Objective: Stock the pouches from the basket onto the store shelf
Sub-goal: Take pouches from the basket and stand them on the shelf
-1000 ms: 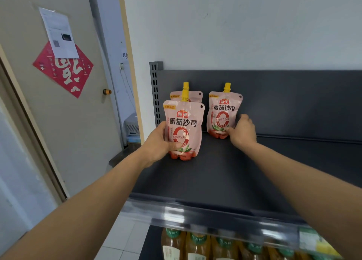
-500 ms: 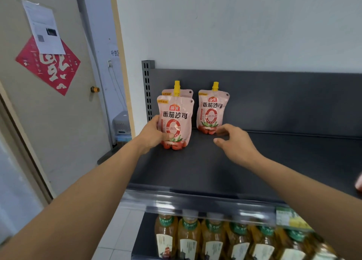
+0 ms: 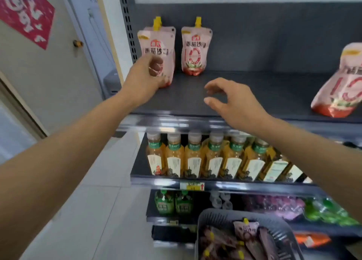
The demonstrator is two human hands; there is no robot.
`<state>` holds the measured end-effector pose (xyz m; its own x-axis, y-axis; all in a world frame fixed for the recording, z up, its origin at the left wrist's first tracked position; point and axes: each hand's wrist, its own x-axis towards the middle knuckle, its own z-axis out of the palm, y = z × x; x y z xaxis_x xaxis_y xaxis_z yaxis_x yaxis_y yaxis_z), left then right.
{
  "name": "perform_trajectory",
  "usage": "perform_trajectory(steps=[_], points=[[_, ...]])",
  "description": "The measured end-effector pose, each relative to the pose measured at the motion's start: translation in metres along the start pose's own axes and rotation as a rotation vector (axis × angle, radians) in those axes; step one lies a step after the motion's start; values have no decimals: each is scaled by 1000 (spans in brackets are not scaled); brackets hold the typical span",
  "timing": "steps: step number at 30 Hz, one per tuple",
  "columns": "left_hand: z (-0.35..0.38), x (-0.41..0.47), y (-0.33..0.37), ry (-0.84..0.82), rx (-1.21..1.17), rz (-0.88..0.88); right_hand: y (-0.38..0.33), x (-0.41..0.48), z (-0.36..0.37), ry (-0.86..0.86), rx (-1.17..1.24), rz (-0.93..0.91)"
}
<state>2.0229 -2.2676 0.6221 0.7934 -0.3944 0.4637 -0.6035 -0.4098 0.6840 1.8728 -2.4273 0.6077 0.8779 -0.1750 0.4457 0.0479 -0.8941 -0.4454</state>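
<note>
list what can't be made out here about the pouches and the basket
Rear pouch: head view, the front pouch hides all but its cap and top edge.
Front pouch's lower print: head view, covered by the left hand.
Right pouch: head view, cut off by the right edge.
Basket: head view, cut off by the bottom edge; the pouches inside are too dark and blurred to count.

pouches [image 3: 193, 50] on shelf [image 3: 254, 95], basket [image 3: 211, 218] below

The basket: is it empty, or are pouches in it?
Not empty: the basket holds several pouches with yellow spouts.
</note>
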Motion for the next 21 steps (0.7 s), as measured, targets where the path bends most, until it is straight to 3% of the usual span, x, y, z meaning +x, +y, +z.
perform_trajectory(steps=[5,11,17,21], points=[[54,-106,48,-263,-68,93,26,-106,-15,-101,-7,41],[165,-223,34,-742,-71,-130,114,-231,8,-450,-70,242],[229,-292,-15,-980,154,-316,175,-304,42,-705,-118,387],[252,-310,-47,-1041,297,-365,202,-323,71,-808,-123,422]])
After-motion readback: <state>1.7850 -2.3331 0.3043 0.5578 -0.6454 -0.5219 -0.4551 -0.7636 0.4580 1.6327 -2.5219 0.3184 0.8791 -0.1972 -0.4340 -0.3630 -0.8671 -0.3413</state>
